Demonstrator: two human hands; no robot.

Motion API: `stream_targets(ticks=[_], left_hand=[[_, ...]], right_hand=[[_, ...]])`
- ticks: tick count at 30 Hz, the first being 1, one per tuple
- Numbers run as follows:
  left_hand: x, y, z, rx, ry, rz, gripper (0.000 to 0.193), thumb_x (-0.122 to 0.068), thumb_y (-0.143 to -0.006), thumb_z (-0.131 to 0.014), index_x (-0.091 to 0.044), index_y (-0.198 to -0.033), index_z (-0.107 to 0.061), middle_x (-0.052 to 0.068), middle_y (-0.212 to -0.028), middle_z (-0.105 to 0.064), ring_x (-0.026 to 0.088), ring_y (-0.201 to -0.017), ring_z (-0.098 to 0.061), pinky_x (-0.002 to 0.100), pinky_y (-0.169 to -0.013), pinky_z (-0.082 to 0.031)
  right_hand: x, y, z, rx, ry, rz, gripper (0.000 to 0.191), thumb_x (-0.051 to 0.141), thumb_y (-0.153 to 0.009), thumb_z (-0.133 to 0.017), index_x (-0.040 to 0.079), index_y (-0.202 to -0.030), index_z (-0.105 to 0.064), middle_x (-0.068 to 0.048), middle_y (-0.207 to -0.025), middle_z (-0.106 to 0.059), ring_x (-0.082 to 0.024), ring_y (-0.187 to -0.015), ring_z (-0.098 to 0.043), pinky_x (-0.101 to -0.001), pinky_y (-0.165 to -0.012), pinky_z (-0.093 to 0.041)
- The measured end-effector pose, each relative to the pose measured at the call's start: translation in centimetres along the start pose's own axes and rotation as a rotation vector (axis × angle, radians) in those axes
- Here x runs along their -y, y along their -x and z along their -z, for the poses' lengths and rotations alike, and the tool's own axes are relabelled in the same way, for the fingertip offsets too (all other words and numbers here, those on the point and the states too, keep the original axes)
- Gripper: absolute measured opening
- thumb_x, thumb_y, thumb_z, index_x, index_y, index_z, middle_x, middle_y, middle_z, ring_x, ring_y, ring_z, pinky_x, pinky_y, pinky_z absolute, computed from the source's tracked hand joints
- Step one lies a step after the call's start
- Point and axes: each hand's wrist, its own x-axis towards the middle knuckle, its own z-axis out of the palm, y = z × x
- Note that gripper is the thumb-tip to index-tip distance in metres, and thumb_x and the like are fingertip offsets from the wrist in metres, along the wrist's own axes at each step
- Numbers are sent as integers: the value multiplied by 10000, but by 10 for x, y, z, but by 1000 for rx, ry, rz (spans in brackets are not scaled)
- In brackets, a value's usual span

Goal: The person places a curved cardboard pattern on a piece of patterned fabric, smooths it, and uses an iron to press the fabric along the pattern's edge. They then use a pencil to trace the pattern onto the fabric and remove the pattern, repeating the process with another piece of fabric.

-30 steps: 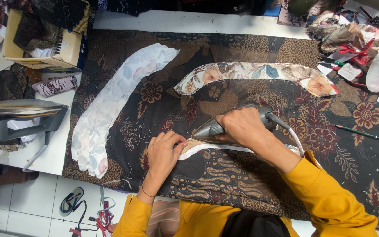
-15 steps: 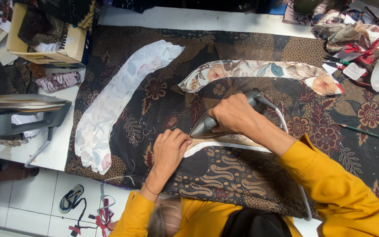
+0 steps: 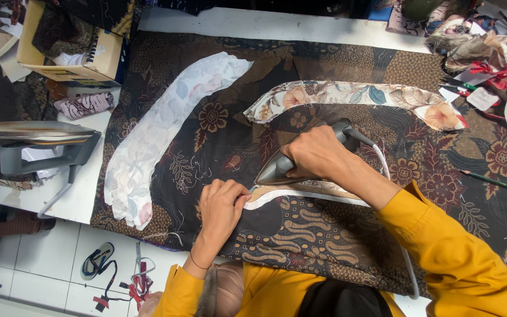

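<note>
Iron (image 3: 280, 169) sits mid-surface, tip pointing left, soleplate down on a narrow curved white strip (image 3: 300, 195) that lies on dark patterned fabric. Right hand (image 3: 318, 154) has its grip clenched round the iron handle. Left hand (image 3: 221, 205) lies flat, fingers pressing the strip's left end just ahead of the iron tip; grip released, grasping nothing. Judged step: pressing the strip along its curve, tip nearly at the left end. The next move looks to need the left fingers clear of the hot tip and the strip kept flat (risk of a crease or a burnt finger).

Materials: strip looks thin and papery, like interfacing; dark batik cloth (image 3: 300, 235) under it is soft and matte, brown florals and scrolls. Iron is grey metal, wedge-shaped, with a white cord (image 3: 382, 164) trailing right.

Further out: curved floral fabric piece (image 3: 353, 97) lies just beyond the iron; pale, long curved piece (image 3: 159, 129) at left. Second iron (image 3: 36, 144) rests on the far-left edge, cardboard box (image 3: 66, 41) far left, green pencil (image 3: 491, 181) right, fabric scraps (image 3: 488, 53) far right.
</note>
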Motion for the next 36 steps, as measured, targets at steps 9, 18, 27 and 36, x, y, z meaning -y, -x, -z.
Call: stream_targets(ticks=[9, 18, 27, 36], left_hand=[[1, 4, -4, -29, -45, -61, 68, -179, -818, -776, -135, -859, -744, -17, -870, -658, 225, -909, -592, 408, -932, -422], [0, 16, 0, -30, -27, 68, 117, -173, -803, -773, -101, -892, -750, 29, -895, -655, 250, -1007, -603, 544, -1157, -294], [1, 23, -5, -70, -133, -30, 78, -142, -822, -768, -93, -874, -735, 2, -926, -663, 260, -1073, -611, 623, -1181, -244], [7, 42, -23, -123, -299, -116, 113, -175, -889, -758, -142, -996, -753, -12, -992, -677, 252, -1252, -597, 605, -1204, -187]], right_hand=[[7, -16, -3, 47, 24, 54, 339, 440, -681, -862, 161, -838, -750, -103, -718, -729, -326, -717, -726, -467, -602, -537], [12, -20, -3, 37, 15, 93, 309, 402, -679, -871, 163, -832, -751, -100, -721, -732, -317, -731, -733, -463, -607, -540], [13, -18, 1, 32, 14, 114, 338, 417, -675, -876, 155, -847, -749, -99, -720, -734, -322, -728, -731, -462, -605, -540], [21, -30, -1, 45, 52, 174, 342, 426, -646, -888, 165, -825, -758, -104, -707, -728, -322, -707, -730, -456, -592, -534]])
